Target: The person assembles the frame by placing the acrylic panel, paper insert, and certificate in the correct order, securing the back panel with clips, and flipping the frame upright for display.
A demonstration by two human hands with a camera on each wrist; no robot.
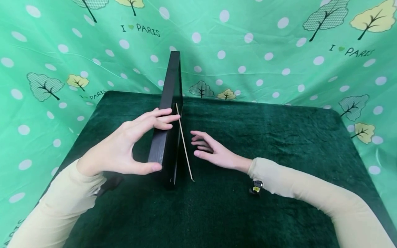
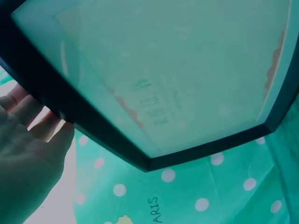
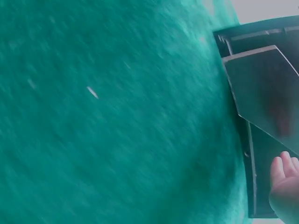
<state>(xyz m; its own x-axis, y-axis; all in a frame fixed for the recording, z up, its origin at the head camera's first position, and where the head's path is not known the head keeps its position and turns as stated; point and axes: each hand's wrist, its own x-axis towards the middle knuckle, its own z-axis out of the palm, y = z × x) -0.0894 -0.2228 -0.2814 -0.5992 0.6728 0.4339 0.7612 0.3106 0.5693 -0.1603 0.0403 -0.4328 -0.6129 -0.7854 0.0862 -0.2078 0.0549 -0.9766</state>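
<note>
A black picture frame (image 1: 167, 89) stands upright on the dark green cloth, seen almost edge-on in the head view. Its glass front (image 2: 187, 70) fills much of the left wrist view. My left hand (image 1: 127, 141) holds the frame by its side, fingers reaching over the edge and thumb against the nearer part. From the frame's back a support flap (image 1: 185, 144) with a pale edge slants outward, also visible as a dark angular panel (image 3: 259, 84) in the right wrist view. My right hand (image 1: 214, 151) hovers to the right of the flap, fingers loosely bent and holding nothing.
Dark green velvety cloth (image 1: 263, 137) covers the table. Behind and at both sides hangs a light green curtain (image 1: 235, 44) with white dots and printed trees. A dark device with a yellow patch (image 1: 256, 188) sits at the right wrist.
</note>
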